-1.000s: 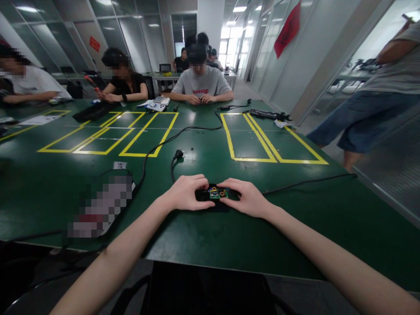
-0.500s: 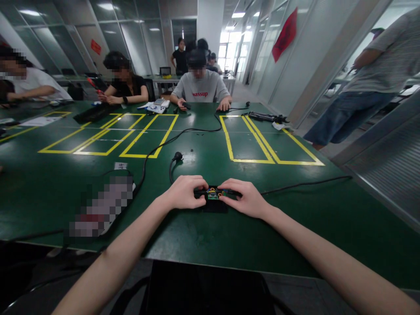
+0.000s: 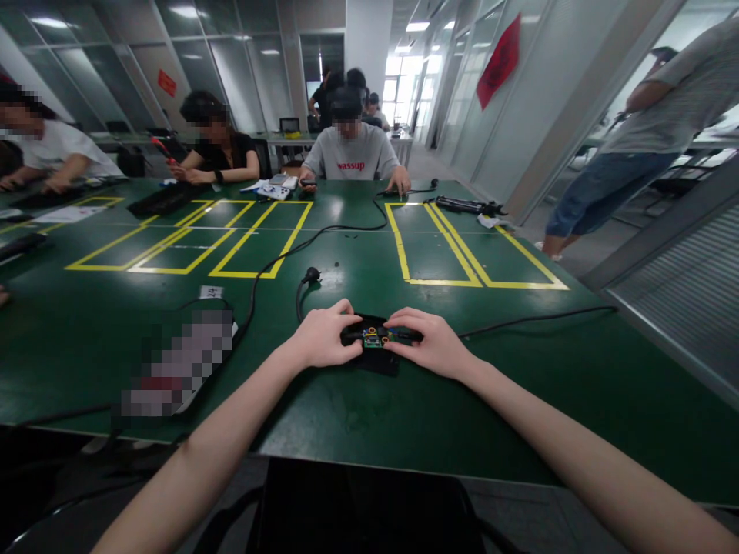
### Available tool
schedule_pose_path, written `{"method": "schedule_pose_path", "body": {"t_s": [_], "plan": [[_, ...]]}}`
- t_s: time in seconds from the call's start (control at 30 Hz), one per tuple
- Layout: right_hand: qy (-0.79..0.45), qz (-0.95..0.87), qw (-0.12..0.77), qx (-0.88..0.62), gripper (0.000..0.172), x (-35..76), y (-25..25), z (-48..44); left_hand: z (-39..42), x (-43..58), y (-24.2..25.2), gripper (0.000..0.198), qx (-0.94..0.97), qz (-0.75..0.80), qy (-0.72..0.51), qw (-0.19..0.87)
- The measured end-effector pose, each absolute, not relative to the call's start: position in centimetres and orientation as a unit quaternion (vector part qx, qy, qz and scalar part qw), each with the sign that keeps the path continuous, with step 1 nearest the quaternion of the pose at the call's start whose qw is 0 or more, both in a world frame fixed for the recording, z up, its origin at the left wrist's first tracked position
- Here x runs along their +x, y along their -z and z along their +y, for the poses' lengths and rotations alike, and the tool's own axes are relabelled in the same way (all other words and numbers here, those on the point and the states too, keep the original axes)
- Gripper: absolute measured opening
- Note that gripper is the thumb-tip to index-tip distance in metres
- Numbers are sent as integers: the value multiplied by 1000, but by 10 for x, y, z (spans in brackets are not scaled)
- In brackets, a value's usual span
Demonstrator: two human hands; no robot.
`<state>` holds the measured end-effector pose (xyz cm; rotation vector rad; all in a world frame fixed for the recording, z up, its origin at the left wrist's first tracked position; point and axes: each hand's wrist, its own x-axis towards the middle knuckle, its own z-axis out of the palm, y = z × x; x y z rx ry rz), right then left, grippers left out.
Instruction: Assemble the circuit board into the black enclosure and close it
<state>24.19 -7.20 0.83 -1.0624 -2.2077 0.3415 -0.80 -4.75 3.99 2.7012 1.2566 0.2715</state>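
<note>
A small green circuit board (image 3: 372, 342), with coil-like parts and bits of coloured wire on it, is held between my two hands low over the middle of the near tabletop. My left hand (image 3: 326, 336) pinches the board's left end, fingers above and thumb below. At the right end, the curled fingers and thumb of my right hand (image 3: 430, 344) grip it the same way. Short black cable ends run from the board into both palms. Beneath it lies a flat black piece (image 3: 381, 365), partly covered by my hands; what it is I cannot make out.
A black plug (image 3: 312, 275) on a cord stands just beyond my left hand. A blurred-out oblong object (image 3: 178, 365) lies at left. Black cable (image 3: 536, 317) runs off to the right. Yellow tape (image 3: 444, 282) marks the green table (image 3: 462, 431); people sit across it.
The flat black piece now shows more, turned at a slant and also visible behind the board. My left fingers have shifted slightly on the board's end; both hands keep their grip.
</note>
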Motion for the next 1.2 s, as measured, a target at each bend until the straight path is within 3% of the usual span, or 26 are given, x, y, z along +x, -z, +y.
{"method": "schedule_pose_path", "body": {"t_s": [0.37,1.2], "plan": [[-123,-842,337,-403,18,241,-6,-70,-50,-4,-40,60,896,435,-57,66],[-93,-830,394,-383,19,239,-11,-74,-52,3,-39,58,903,422,-47,65]]}}
